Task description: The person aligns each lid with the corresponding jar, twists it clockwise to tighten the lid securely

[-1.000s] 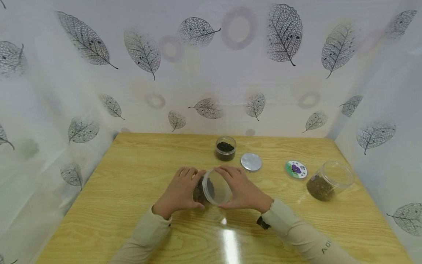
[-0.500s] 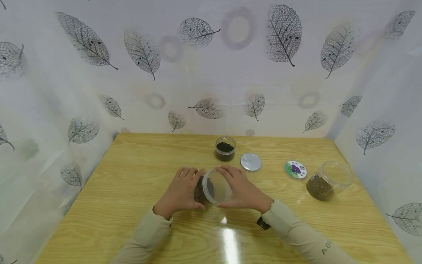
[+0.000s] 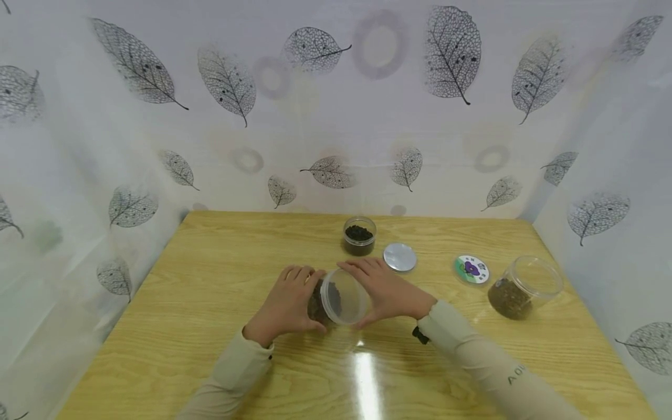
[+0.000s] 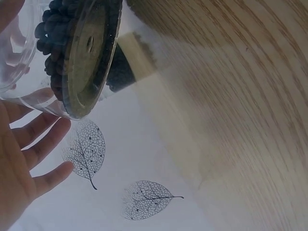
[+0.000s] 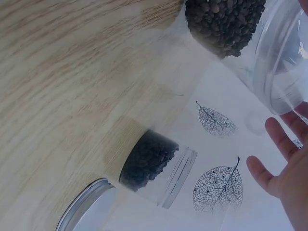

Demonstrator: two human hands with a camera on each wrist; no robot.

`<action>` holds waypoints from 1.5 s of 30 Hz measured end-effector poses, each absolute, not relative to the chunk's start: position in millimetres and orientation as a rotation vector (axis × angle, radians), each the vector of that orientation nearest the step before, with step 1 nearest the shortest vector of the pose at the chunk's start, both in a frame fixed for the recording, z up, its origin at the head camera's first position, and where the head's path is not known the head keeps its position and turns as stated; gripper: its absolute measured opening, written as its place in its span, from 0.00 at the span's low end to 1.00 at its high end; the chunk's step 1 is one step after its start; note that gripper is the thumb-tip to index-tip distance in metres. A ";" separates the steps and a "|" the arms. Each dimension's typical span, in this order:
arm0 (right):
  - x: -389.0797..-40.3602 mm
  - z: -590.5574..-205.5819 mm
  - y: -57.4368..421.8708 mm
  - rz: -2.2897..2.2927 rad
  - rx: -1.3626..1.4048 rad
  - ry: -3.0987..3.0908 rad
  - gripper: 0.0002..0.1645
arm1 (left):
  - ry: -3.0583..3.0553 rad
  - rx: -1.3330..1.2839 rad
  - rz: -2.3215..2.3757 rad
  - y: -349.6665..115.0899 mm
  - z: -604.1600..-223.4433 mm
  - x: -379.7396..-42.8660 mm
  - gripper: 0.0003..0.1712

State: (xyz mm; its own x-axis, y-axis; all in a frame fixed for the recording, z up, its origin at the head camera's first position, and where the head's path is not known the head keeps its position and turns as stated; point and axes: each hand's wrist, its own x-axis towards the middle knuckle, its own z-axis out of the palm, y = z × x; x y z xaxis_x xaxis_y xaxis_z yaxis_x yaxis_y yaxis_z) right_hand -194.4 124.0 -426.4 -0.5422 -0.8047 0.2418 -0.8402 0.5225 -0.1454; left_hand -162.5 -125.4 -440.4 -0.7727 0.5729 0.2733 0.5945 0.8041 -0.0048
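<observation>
Leaning: clear jar (image 3: 337, 299), long axis tilted, mouth rightward | left hand (image 3: 286, 301) grips body | right hand (image 3: 384, 291) grasps rim

Tilted jar (image 3: 346, 297) partly behind hands (image 3: 283, 303)

At my twelve o'clock I see a small clear jar (image 3: 359, 240) of black bits (image 3: 359, 233) on the wooden table (image 3: 226, 262). Near one o'clock lies a silver lid (image 3: 399, 257); between one and two, a round lid (image 3: 471, 270) with a purple flower (image 3: 471, 268). At two I see an open jar (image 3: 525, 287), brown bits (image 3: 509, 300) in its lower part. A leaf-printed curtain (image 3: 357, 125) hangs from about nine round to three.
</observation>
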 end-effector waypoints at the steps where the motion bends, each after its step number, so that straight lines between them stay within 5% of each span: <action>1: -194.9 -426.4 123.6 0.363 1.425 -2.607 0.71 | -2.734 -0.902 -0.123 -125.4 -440.3 -162.6 0.64; 45: -180.2 -445.3 114.8 0.652 1.166 -2.625 0.65 | -2.757 -0.866 -0.156 -125.0 -442.4 -161.7 0.63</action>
